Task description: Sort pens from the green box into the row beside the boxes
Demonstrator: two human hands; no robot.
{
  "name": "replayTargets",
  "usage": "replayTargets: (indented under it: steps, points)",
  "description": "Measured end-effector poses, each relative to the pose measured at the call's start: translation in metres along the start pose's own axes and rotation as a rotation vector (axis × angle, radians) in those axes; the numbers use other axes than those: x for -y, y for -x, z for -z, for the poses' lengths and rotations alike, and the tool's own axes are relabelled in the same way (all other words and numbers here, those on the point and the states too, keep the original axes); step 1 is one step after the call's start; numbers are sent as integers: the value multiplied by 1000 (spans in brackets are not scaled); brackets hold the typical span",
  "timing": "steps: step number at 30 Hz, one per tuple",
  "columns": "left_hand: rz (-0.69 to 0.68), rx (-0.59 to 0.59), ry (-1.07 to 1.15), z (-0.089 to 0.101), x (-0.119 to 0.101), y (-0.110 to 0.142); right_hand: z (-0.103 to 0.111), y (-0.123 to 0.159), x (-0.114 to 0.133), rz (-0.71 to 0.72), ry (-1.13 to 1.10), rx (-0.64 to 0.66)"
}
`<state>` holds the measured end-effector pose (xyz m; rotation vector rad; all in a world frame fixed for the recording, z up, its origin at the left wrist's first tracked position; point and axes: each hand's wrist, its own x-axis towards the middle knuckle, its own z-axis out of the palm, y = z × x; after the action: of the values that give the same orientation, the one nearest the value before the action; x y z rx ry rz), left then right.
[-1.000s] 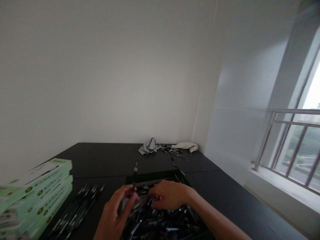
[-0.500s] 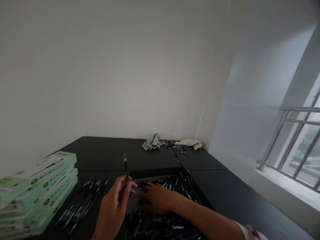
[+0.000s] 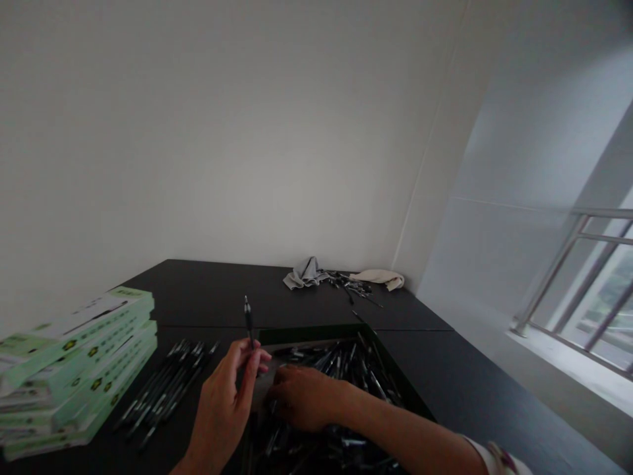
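Note:
My left hand (image 3: pixel 223 390) pinches a dark pen (image 3: pixel 248 319) between thumb and fingers, its tip pointing up. The hand is over the left edge of a dark, shallow box (image 3: pixel 309 334). Loose black pens (image 3: pixel 346 359) fill that box in a jumble. My right hand (image 3: pixel 307 396) reaches in from the right, back upward, down among these pens. Its fingers curl together near the box's left side, and whatever they grip is hidden in shadow.
Left of the box, a row of pens (image 3: pixel 165 389) lies on the black table (image 3: pixel 217 290). Farther left rises a stack of green-and-white boxes (image 3: pixel 93 363). At the back are a grey cloth (image 3: pixel 304 274), a small pen pile (image 3: pixel 349 285) and a cream cloth (image 3: pixel 378 278).
My right hand has moved slightly left within the box, and its fingers have curled in more. My left hand still holds the pen upright. The view has tilted a little.

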<state>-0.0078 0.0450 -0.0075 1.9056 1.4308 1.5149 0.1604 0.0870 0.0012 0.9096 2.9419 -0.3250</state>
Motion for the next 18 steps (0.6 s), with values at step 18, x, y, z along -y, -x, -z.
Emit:
replayTargets:
  steps: [18]
  points:
    - [-11,-27,-38,1,1,-2,19,5,-36,-298,208,-115]
